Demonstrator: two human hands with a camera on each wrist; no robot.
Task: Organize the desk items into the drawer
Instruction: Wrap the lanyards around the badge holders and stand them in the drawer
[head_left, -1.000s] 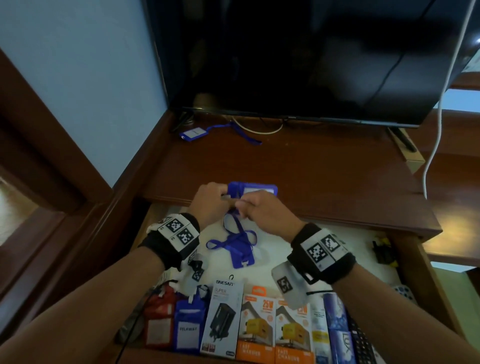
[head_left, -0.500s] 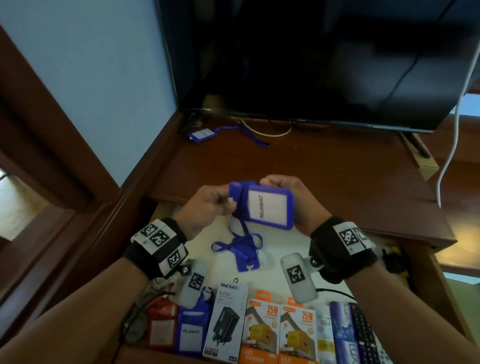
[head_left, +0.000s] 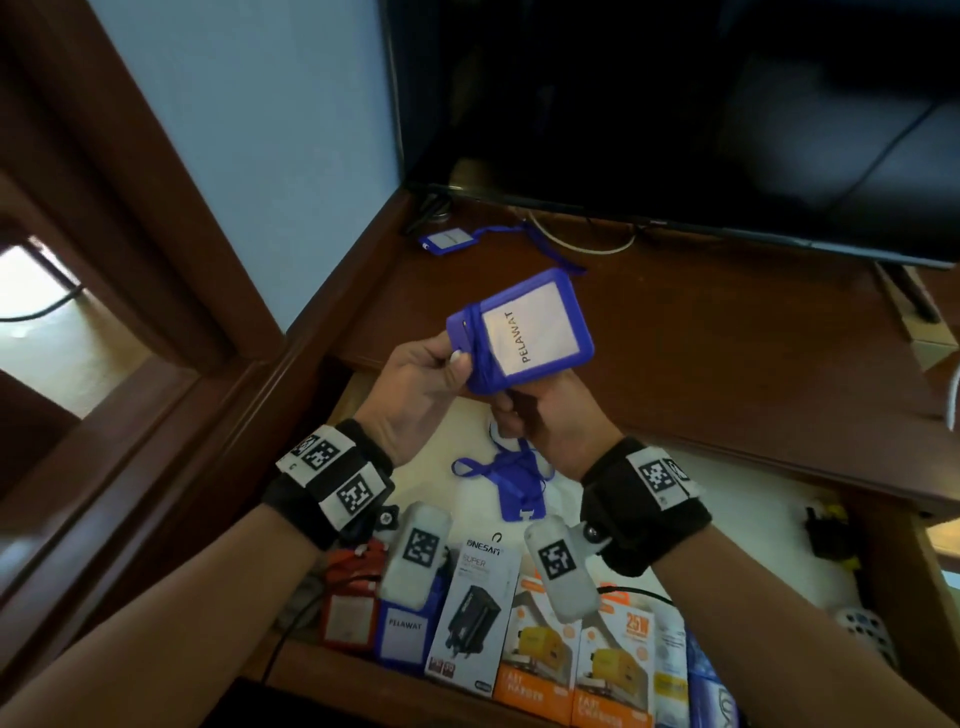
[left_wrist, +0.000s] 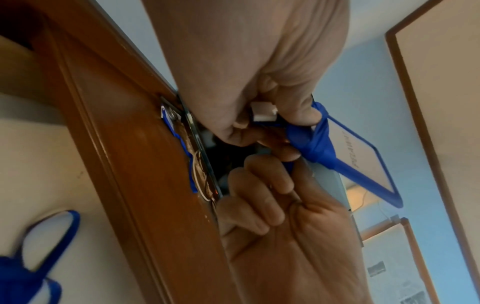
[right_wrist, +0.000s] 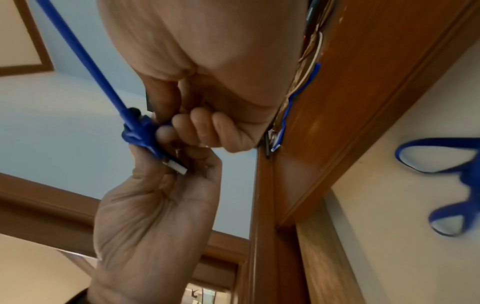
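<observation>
Left hand (head_left: 415, 382) pinches the clip end of the blue badge holder (head_left: 524, 332), thumb over the lanyard (left_wrist: 315, 142) turns wound round its short edge; a small white clasp (left_wrist: 262, 112) shows under the left fingers in the left wrist view. Right hand (head_left: 545, 421) is clenched below the holder's lower corner; it seems to hold the lanyard tail, though what exactly lies inside the fist I cannot tell. Holder is in the air, tilted, card face reading PELAWAT toward the head camera, above the desk's front edge and the open drawer (head_left: 904, 566). Step in hand, as I judge it: winding the lanyard snug round the holder before stowing. To do it well: keep the left thumb on the wraps so they do not slip, feed the tail with the right hand under light tension, tuck the clasp under the last turn. Loose strap would snag other items. Outward: a wound blue lanyard bundle (head_left: 511, 480) lies on the drawer floor near the back. Along the drawer's front edge stand a red badge holder (head_left: 345, 616), a blue PELAWAT holder (head_left: 405, 636), 1 black-and-white charger box (head_left: 475, 608) and 2 orange charger boxes (head_left: 576, 670). Another blue badge holder (head_left: 441, 241) waits at the desk's back left corner, by the TV (head_left: 675, 104).
</observation>
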